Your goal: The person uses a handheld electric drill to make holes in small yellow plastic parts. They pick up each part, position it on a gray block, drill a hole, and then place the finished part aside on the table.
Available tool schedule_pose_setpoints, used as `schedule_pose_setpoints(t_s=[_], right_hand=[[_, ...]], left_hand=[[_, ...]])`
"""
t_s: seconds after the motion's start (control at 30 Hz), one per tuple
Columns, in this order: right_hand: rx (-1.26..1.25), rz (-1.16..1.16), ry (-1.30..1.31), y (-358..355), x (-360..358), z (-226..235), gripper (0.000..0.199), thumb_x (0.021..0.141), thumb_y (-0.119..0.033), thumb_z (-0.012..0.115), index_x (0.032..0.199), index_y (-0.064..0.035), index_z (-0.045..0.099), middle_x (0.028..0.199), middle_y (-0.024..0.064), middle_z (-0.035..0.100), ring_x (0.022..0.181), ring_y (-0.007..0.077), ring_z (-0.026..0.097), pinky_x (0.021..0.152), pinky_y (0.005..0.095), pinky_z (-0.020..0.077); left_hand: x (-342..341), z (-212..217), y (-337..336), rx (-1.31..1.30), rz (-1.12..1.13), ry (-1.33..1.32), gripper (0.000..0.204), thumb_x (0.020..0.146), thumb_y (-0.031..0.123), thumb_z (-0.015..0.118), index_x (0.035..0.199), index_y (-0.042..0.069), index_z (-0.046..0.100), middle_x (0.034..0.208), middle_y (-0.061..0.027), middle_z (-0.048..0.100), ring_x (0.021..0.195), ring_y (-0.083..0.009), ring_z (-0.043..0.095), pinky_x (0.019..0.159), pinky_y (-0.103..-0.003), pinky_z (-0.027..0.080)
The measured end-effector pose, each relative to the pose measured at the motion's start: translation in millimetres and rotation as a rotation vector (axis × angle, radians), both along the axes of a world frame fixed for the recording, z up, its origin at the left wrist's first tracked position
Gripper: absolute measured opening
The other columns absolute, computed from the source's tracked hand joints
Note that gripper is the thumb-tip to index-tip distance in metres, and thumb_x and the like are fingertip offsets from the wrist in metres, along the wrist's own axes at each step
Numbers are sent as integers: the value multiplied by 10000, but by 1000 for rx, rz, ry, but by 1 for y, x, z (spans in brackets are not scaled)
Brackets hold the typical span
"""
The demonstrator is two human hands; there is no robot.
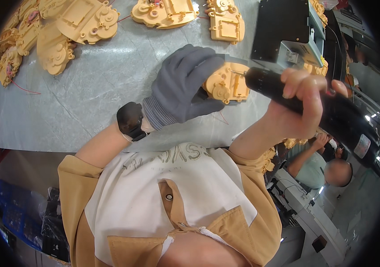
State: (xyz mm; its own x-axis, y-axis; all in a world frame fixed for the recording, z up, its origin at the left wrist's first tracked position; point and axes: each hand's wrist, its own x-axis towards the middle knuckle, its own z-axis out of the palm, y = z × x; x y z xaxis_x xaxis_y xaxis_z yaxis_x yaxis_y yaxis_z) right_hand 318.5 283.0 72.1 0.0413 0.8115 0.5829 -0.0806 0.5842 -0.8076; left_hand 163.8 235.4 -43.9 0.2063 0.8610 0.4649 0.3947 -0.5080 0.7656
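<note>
Yellow plastic case (pixel 227 84) in the head view looks bumpy, with round lumps on its left and a square frame on its right. It is over the gray tabletop (pixel 109 89); I can't tell if they touch. The left hand (pixel 183 84), in a gray glove, grips it with its fingers. The bare right hand (pixel 304 100) has its fingers wrapped around a black power screwdriver (pixel 348 120), thin tip at the case.

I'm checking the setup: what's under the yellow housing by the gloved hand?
Under the yellow housing, a grey piece shows past its upper and lower edges; the housing and left hand cover the rest.
</note>
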Motion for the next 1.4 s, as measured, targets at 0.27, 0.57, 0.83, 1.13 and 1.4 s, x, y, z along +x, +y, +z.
schedule_pose_setpoints(t_s=[0.27, 0.57, 0.83, 1.13, 1.4], right_hand=[[-114, 29, 28, 10, -12, -3, 428, 734, 62, 516, 1103, -6, 309, 572, 84, 485, 431, 167, 469, 493, 338, 468], [-196, 1, -13, 12, -22, -7, 442, 719, 97, 573, 1059, -74, 348, 617, 87, 541, 467, 149, 493, 504, 320, 468], [16, 58, -128, -6, 0, -13, 462, 737, -1, 496, 1183, -85, 413, 608, 65, 472, 460, 172, 450, 520, 371, 442], [86, -535, 152, 52, 132, 11, 375, 685, 96, 573, 1028, 15, 446, 602, 68, 513, 456, 157, 489, 508, 316, 461], [-97, -182, 233, -31, 77, 7, 487, 678, 91, 562, 1116, -52, 404, 613, 50, 465, 460, 172, 475, 504, 348, 429]], left_hand=[[2, -2, 4, -99, -54, 38, 736, 612, 322, 779, 1218, 71, 444, 1189, -102, 505, 1097, -300, 477, 973, -442, 366], [-2, -4, 6, -122, -98, -11, 740, 641, 343, 759, 1237, 50, 431, 1196, -105, 533, 1082, -290, 502, 987, -483, 349], [-1, 4, 10, -93, -125, 107, 689, 686, 337, 702, 1239, 28, 429, 1173, -110, 534, 1088, -276, 493, 1013, -486, 324], [6, 11, 20, -53, -211, 185, 513, 785, 339, 571, 1222, 75, 517, 951, -114, 572, 967, -281, 529, 1023, -503, 297], [2, 3, 16, -47, -217, 206, 560, 718, 327, 642, 1212, 96, 514, 968, -101, 581, 994, -281, 533, 1030, -512, 288]])
